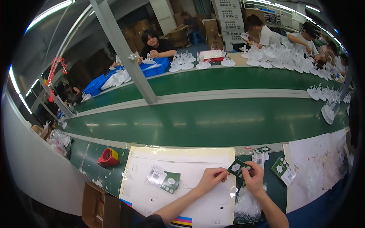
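Note:
My left hand (212,179) and my right hand (254,178) pinch a dark green printed card (236,167) between them, over the right edge of a large white printed sheet (142,201). On that sheet, left of my hands, lies a small fanned stack of green and white cards (170,183). A bundle of thin clear strands (248,205) lies below my right hand. Right of that hand rests another green and white card pile (284,171). Just beyond the hands are more cards (261,157), partly overlapping.
A red and yellow tape roll (109,157) sits at the left, above an open cardboard box (94,203). Beyond the bench runs a green conveyor belt (190,117). Clear plastic pieces (327,110) stand at its right end. Several people work across it beside blue bins (156,68).

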`<state>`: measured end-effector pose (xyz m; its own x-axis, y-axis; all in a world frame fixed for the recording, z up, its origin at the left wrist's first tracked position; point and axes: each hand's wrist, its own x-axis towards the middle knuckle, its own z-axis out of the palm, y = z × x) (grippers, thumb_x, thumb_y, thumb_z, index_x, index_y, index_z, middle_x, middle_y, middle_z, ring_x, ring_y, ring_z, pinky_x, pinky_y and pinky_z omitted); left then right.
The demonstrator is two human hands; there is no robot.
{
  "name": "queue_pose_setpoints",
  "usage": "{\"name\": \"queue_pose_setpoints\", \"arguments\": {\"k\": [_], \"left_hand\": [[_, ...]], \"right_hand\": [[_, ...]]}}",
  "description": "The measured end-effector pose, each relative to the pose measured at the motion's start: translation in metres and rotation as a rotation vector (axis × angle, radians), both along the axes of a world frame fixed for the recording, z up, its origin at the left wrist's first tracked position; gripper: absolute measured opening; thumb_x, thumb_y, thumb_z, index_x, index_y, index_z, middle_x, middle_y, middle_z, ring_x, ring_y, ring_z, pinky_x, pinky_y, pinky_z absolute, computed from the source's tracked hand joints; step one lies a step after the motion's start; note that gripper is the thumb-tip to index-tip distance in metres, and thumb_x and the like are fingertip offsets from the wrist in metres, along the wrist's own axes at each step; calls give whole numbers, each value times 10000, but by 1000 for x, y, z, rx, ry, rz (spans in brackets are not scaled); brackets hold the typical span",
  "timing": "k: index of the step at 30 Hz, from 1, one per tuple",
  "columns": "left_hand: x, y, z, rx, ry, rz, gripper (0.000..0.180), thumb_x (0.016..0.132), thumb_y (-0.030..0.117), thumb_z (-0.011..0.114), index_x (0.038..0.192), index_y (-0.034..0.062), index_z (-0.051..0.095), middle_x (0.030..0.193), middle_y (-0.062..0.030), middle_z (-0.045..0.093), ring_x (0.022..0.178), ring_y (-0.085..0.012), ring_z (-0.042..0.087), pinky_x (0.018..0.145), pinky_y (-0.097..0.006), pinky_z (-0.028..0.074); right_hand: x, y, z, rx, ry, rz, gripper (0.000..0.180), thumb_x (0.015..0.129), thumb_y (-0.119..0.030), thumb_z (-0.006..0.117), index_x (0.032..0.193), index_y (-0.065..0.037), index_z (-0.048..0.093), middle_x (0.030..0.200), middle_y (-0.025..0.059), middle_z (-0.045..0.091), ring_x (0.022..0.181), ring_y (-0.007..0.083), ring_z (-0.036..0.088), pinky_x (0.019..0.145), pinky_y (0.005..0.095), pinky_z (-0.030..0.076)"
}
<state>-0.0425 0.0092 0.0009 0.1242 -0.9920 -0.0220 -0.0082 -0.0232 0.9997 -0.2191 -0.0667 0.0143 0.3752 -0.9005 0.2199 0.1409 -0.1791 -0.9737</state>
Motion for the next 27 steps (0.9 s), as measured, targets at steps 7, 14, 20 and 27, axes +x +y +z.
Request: {"name": "queue_pose_setpoints", "arguments": {"k": [7, 14, 20, 27], "left_hand": [[1, 0, -9, -27, 8, 3, 150, 907, 88, 577, 942, -32, 659, 717, -27, 618, 641, -71, 544, 591, -206, 464], [3, -2, -7, -41, 4, 16, 146, 914, 73, 556, 939, -32, 653, 734, -31, 611, 672, -77, 546, 610, -210, 463], [5, -5, -12, -55, 14, 31, 150, 903, 87, 580, 970, -28, 650, 807, -51, 636, 718, -93, 580, 654, -214, 478], [2, -4, -6, -54, 129, 12, 204, 898, 89, 586, 1064, -26, 615, 875, -59, 642, 768, -105, 595, 673, -216, 477]], "right_hand": [[-2, 0, 2, 84, -33, -5, 162, 833, 16, 603, 990, 45, 582, 817, 31, 609, 677, 58, 577, 564, 185, 470], [-1, -3, 5, 126, -57, -17, 167, 850, -13, 601, 1011, 24, 575, 803, 16, 606, 597, 33, 535, 500, 169, 429], [0, -6, 2, 123, -84, -64, 158, 857, -30, 604, 1006, 13, 576, 780, 5, 603, 563, 29, 520, 477, 169, 417], [2, -5, -2, 110, -114, -23, 163, 847, -30, 617, 1000, 12, 581, 747, 1, 593, 583, 15, 533, 469, 161, 408]]}}
